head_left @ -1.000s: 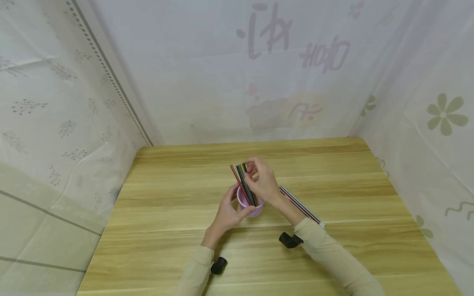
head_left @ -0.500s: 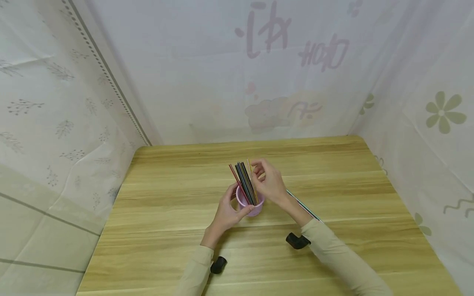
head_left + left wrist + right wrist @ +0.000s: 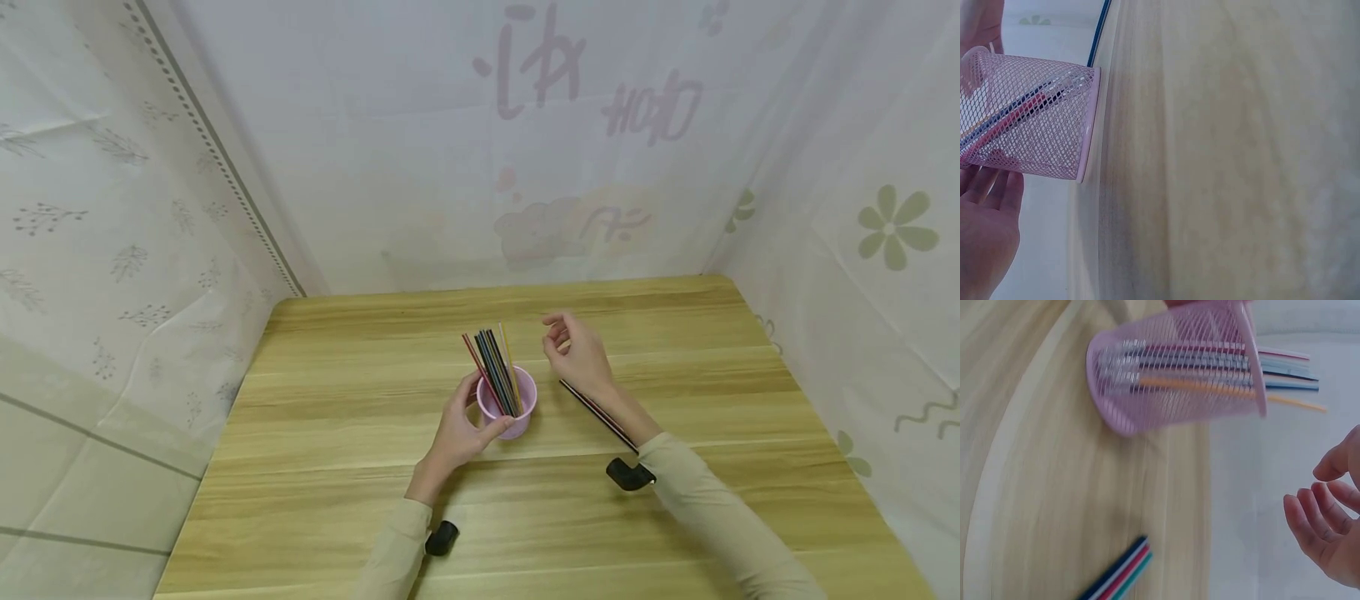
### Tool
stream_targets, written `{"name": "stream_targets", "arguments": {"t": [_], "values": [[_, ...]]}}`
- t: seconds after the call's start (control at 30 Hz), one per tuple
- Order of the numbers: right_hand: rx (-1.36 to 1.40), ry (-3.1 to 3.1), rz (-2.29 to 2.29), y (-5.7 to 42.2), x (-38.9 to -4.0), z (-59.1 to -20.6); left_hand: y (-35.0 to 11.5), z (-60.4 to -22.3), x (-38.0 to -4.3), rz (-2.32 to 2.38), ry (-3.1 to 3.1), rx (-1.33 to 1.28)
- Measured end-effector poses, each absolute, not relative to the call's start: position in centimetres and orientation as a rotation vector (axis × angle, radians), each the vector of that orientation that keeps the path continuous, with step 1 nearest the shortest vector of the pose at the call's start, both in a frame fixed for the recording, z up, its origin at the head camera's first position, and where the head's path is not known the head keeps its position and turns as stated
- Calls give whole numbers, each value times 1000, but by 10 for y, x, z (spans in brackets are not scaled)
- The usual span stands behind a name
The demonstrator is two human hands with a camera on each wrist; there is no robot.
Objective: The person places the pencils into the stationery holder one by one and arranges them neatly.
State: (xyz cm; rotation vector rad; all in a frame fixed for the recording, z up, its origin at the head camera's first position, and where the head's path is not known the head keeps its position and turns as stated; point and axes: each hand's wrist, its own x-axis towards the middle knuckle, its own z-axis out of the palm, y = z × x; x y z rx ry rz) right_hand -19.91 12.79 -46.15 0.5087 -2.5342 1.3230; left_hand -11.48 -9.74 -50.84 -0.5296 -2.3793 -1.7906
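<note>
A pink mesh pen holder (image 3: 527, 420) stands on the wooden table, holding several slim coloured pen-like sticks (image 3: 493, 371) that lean to the left. In the right wrist view these sticks (image 3: 1197, 359) have clear lower ends. My left hand (image 3: 459, 429) grips the holder's left side, thumb in front and fingers behind. To the right of the holder, my right hand (image 3: 581, 354) is raised in the air with loosely bent fingers and nothing between them. Below its wrist lie a few more sticks (image 3: 596, 412), dark, red and green in the right wrist view, partly hidden by the forearm.
The wooden table (image 3: 337, 500) runs back to a printed cloth wall (image 3: 420, 167), with more cloth at both sides. A black wrist mount (image 3: 630, 475) sits at the right cuff, another black mount (image 3: 442, 539) at the left cuff.
My right hand has let go of a yellow stick, now standing in the holder, and moved right, away from the rim. The left hand keeps its grip on the holder.
</note>
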Motion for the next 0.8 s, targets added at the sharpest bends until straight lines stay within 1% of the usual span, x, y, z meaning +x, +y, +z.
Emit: {"name": "stream_targets", "arguments": {"t": [0.13, 0.3, 0.53, 0.8], "values": [[472, -2594, 1285, 140, -204, -467, -97, -502, -113, -1793, -2377, -540], [479, -2638, 1247, 153, -207, -474, -97, -504, -113, -1809, -2369, -535], [506, -2698, 1183, 167, -205, -482, -100, -542, -127, -1811, -2359, -522], [507, -2816, 1152, 179, -203, -494, -100, -542, -126, -1788, -2376, -518]]}}
